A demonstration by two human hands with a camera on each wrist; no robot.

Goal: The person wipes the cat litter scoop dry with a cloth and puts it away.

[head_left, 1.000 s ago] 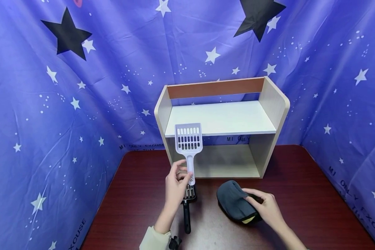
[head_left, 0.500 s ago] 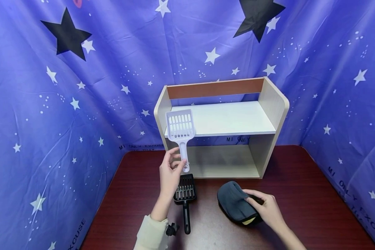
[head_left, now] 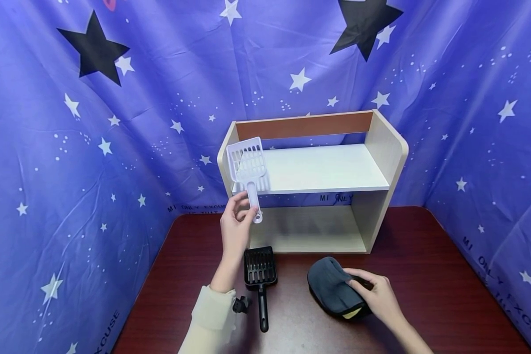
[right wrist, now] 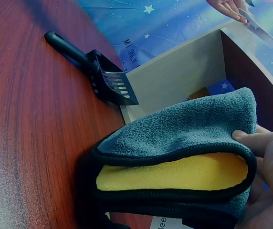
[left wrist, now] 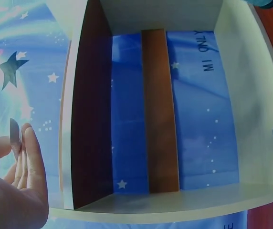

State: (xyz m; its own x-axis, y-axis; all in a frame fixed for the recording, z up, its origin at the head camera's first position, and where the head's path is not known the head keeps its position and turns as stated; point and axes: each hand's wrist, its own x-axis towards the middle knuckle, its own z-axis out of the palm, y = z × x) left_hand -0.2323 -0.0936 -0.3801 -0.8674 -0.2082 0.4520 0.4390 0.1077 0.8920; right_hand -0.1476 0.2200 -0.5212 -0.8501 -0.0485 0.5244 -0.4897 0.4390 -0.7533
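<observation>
Near shelf edge (head_left: 327, 190), white scoop (head_left: 250, 176)

Curtained booth, likely a staged set: starry blue curtain (head_left: 181, 73) on three sides, dark red bench (head_left: 292, 314), small shelf (head_left: 323, 167); room beyond hidden.

The white scoop (head_left: 249, 174) has risen higher.

a blue-violet fabric backdrop (head_left: 159, 64) hangs in soft folds, printed with small white five-pointed stars (head_left: 300, 79), white dots, two large black five-pointed stars (head_left: 93, 48) near the top and dark block lettering (head_left: 324, 198) low down. before it stands a glossy dark-red wood-grain table (head_left: 190, 260), where a black slotted scoop (head_left: 260, 284) lies, handle toward the near edge.
</observation>
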